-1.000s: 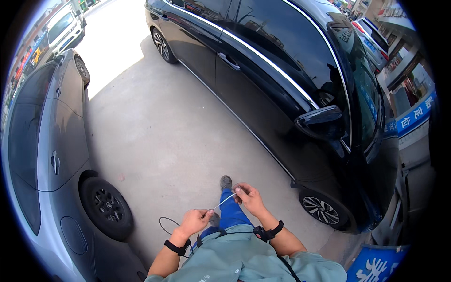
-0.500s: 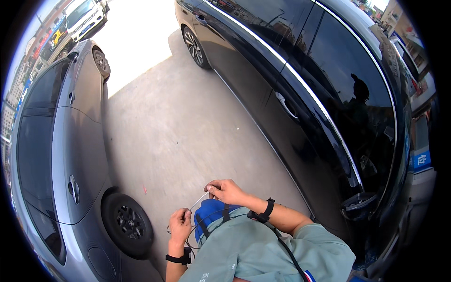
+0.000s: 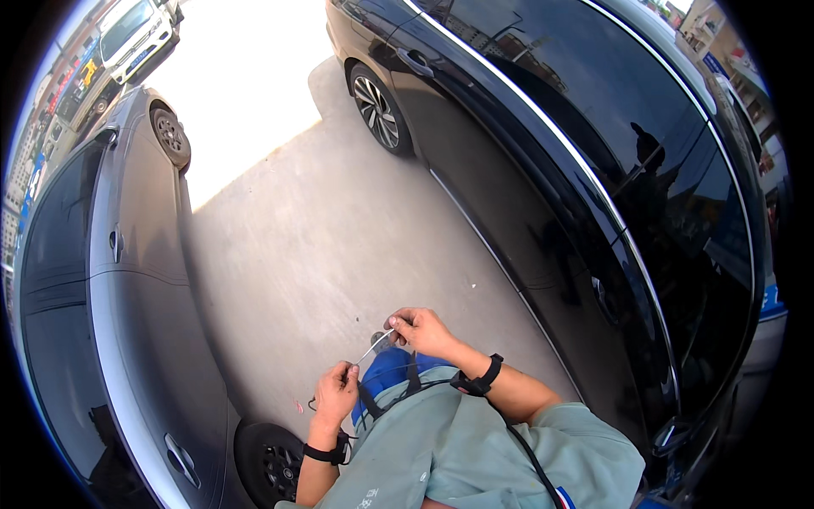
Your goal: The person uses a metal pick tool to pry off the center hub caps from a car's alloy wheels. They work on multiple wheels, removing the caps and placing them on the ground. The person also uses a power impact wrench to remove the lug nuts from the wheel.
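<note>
Between my hands stretches a thin, whitish, wire-like strand [image 3: 373,344], slightly bowed. My left hand [image 3: 337,392] pinches its lower end between thumb and fingers. Higher up and to the right, my right hand [image 3: 426,332] has its fingers closed on the other end. Both hands are in front of my waist, over blue trousers [image 3: 394,365]. A short dark loop [image 3: 312,404] shows beside my left fingers; what it belongs to, I cannot tell. Each wrist wears a black strap.
A grey car [image 3: 144,339] stands along my left, a dark car [image 3: 526,195] along my right. Concrete floor [image 3: 280,246] runs between them, shaded here and sunlit farther on. Ahead at far left is a white vehicle [image 3: 140,42].
I have moved forward between the cars, whose doors and wheels have shifted back toward me. Both hands keep the strand; my right hand sits slightly farther out.
</note>
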Demonstrator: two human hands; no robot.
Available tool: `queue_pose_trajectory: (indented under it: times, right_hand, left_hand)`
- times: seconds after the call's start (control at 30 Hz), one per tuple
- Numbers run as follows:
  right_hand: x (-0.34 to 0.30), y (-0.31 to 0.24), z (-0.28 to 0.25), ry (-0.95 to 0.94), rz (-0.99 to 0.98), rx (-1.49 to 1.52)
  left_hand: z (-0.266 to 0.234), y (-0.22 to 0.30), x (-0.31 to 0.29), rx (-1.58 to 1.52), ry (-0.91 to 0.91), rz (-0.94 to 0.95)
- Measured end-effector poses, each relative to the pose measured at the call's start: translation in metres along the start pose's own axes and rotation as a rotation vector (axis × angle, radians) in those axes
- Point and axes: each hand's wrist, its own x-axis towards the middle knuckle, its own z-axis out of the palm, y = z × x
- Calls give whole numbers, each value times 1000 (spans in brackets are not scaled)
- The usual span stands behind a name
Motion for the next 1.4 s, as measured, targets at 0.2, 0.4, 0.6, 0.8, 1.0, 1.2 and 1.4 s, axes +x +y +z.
queue_pose_trajectory:
  times: [0.2, 0.4, 0.6, 0.8, 1.0, 1.2, 1.4]
  right_hand:
    - [147, -71, -19, 171, -19, 115]
    - [335, -120, -40, 241, 5, 313]
    - [500, -197, -54, 214, 67, 322]
    - [615, -232, -69, 253, 147, 522]
    - [708, -237, -68, 621, 125, 841]
    - [789, -220, -49, 899, 95, 1032]
    - [882, -160, -78, 994, 69, 1106]
  left_hand:
    - [-92, 44, 198, 132, -69, 224]
    - [-125, 47, 397, 150, -104, 273]
    - [-186, 52, 557, 89, -200, 151]
    - [-230, 81, 713, 153, -337, 190]
    - [-222, 66, 878, 181, -656, 354]
    - [-209, 59, 986, 323, -900, 447]
    - [-148, 44, 1074, 300, -909, 403]
